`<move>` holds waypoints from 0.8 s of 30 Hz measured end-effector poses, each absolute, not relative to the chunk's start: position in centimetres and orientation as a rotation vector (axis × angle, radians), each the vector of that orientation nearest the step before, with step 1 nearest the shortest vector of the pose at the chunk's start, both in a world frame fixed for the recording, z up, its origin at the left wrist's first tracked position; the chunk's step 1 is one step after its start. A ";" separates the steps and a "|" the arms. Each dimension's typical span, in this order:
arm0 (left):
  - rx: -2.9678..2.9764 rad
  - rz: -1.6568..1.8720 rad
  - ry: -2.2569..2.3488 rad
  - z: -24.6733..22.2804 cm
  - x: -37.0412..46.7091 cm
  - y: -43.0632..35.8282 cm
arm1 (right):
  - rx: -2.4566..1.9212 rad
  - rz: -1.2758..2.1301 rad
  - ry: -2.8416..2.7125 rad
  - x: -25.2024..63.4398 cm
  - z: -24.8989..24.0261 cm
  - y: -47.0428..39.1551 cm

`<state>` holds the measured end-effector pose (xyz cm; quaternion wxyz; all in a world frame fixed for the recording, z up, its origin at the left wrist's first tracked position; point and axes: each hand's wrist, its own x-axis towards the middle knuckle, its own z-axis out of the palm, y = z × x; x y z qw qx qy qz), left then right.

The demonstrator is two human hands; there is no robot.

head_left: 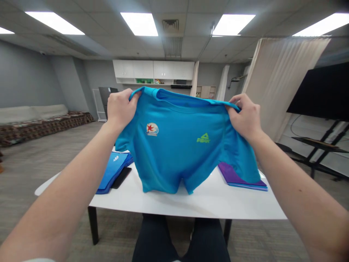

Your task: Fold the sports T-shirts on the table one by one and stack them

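A bright blue T-shirt point(177, 145) hangs stretched between my two hands, its front with a round red-star badge and a green logo turned towards me. My left hand point(122, 107) is closed on the shoulder at the left, beside the collar. At the other shoulder, my right hand point(244, 114) pinches the cloth between thumb and fingers. Both short sleeves droop outward below the hands. The shirt's lower edge hangs in front of the white table point(169, 205); whether it touches the top I cannot tell.
Folded blue clothes point(113, 171) lie on the table's left, beside a flat black object point(121, 177). Folded purple and blue cloth point(242, 180) lies at the right, partly behind a sleeve. A long sofa point(40, 118) stands far left, a black screen point(321, 92) at the right.
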<state>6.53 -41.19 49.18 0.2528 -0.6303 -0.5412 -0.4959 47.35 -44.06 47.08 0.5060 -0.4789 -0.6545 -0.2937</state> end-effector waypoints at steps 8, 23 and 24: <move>-1.756 -1.228 -1.546 49.2 7.0 -37.5 | -1.253 -0.745 -1.577 47.4 47.9 -40.2; -2.164 -0.552 -2.043 23.5 8.6 -11.8 | -1.879 -0.459 -1.990 46.5 23.8 -14.8; -2.179 -0.494 -2.077 21.1 8.7 -10.3 | -1.898 -0.415 -2.017 46.4 21.5 -13.2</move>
